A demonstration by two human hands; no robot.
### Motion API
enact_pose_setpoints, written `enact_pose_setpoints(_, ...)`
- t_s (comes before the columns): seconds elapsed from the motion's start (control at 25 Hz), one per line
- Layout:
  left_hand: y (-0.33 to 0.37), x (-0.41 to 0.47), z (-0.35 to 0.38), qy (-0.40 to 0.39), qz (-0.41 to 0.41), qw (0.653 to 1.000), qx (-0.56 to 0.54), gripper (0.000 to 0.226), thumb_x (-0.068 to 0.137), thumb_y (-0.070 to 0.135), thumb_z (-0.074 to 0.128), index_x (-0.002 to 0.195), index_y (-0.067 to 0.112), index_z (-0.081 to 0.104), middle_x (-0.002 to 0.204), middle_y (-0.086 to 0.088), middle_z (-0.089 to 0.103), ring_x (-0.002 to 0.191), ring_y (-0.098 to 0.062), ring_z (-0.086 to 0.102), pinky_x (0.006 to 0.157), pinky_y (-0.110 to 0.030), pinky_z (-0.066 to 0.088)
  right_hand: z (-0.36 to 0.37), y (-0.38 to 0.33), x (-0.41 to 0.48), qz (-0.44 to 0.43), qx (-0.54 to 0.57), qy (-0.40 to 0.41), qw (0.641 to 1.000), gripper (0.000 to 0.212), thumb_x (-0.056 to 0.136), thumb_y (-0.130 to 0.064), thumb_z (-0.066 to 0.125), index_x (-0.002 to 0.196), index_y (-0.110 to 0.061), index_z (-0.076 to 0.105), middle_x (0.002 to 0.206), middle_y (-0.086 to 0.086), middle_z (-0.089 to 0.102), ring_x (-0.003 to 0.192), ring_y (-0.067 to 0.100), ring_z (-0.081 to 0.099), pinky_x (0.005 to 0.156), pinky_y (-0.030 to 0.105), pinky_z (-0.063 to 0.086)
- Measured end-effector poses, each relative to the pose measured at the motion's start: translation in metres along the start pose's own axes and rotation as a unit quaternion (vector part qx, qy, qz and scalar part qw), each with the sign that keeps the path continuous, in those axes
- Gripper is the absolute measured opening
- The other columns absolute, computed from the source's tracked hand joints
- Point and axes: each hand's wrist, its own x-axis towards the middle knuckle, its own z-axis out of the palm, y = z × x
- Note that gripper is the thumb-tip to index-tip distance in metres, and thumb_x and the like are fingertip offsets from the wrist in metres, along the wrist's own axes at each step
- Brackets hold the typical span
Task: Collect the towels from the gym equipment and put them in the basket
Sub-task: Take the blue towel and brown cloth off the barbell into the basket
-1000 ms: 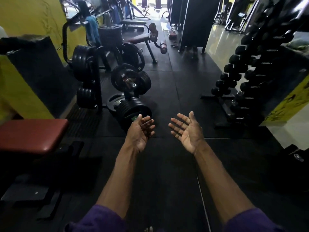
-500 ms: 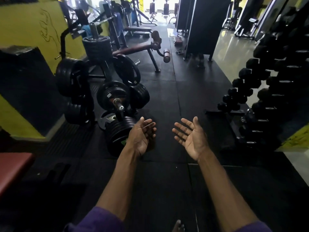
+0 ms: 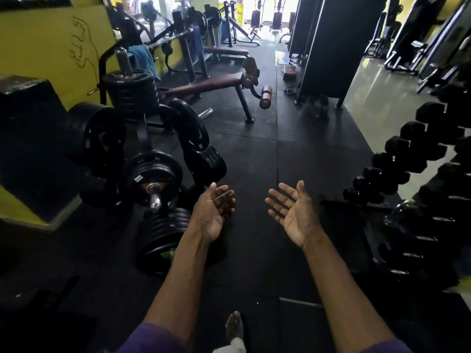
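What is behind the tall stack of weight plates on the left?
A blue towel hangs behind the plate stack; the stack hides part of its lower edge, and what holds it is unclear.

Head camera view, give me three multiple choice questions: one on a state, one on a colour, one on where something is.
1. The person's left hand and right hand are:
A. open, palms up, holding nothing
B. both gripping a cloth
C. clenched in fists

2. The person's sleeves are:
A. white
B. yellow
C. purple

3. The light blue cloth towel hangs:
A. in the right hand
B. on the equipment behind the stacked black weight plates, at the left
C. in the left hand

Answers:
1 A: the fingers of both hands are spread, with bare palms facing up.
2 C: purple fabric shows at both forearms along the bottom edge.
3 B: it drapes over the frame beyond the plate stack, far from both hands.
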Motion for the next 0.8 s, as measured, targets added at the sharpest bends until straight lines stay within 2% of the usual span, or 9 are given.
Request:
enact_pose_setpoints(0.16,0.023,0.103,0.033,-0.005,0.014,1.000,-0.020,0.033,0.095,0.042,0.047,0.099,0.014,0.064,0.103,-0.007,0.069,0.087,-0.021,0.064,0.077,-0.035,0.046,0.002,-0.037,0.100,-0.007,-0.012,-0.014,1.000,0.060,0.095,-0.064,0.037,0.127,-0.018,0.060,0.119,0.007,0.071,0.110,0.026,0.067,0.089,0.040,0.050)
enact_pose_setpoints(0.44,0.072,0.253,0.080,-0.018,0.012,1.000,-0.009,0.033,0.095,0.043,0.046,0.102,0.017,0.063,0.104,-0.005,0.068,0.090,-0.020,0.063,0.078,-0.034,0.046,0.007,-0.085,0.253,0.011,-0.005,0.014,1.000,0.059,0.095,-0.062,0.039,0.126,-0.017,0.060,0.117,0.007,0.072,0.107,0.026,0.069,0.084,0.039,0.051)
enact_pose_setpoints(0.8,0.101,0.439,0.114,0.013,-0.009,1.000,0.003,0.036,0.095,0.045,0.046,0.108,0.016,0.063,0.108,-0.005,0.070,0.095,-0.021,0.064,0.087,-0.037,0.045,0.009,-0.106,0.449,0.053,0.058,0.020,0.997,0.059,0.096,-0.063,0.037,0.129,-0.019,0.057,0.122,0.009,0.069,0.110,0.029,0.068,0.092,0.044,0.049)
